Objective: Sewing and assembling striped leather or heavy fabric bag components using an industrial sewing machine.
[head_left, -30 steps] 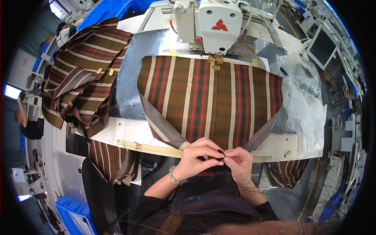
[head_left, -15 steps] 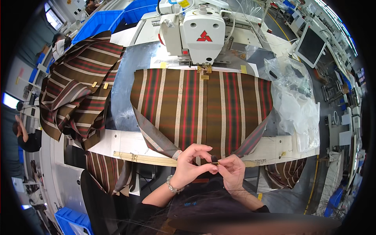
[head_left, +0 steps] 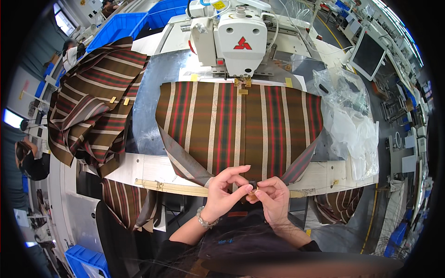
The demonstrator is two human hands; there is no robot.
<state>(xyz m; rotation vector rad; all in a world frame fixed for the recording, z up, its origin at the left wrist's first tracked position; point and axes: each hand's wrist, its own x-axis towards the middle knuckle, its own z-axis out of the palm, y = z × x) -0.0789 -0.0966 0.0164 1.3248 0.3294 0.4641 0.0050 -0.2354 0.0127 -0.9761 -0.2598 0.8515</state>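
Just beyond the table's front edge, my left hand [head_left: 225, 194] and right hand [head_left: 273, 199] meet, both pinching a small dark piece with gold-coloured metal [head_left: 253, 184], partly hidden by my fingers. My left index finger is raised and bent above it. A striped brown, red and cream fabric panel [head_left: 222, 127] lies just beyond my hands, its lower corners folded to show a grey underside. At its top centre, small brass fittings [head_left: 242, 91] sit under the white sewing machine head [head_left: 241, 44].
Striped fabric [head_left: 90, 111] is heaped at left. Clear plastic bags [head_left: 347, 125] and a screen [head_left: 366, 53] stand or lie at right. Blue bins [head_left: 111, 32] are behind; another [head_left: 85, 257] is low at left. More fabric [head_left: 125, 199] hangs below the table. A co-worker [head_left: 32, 160] is at far left.
My left thumb has moved onto the small piece, which is turned and more hidden. My head view shifted slightly. The co-worker at far left has bent over.
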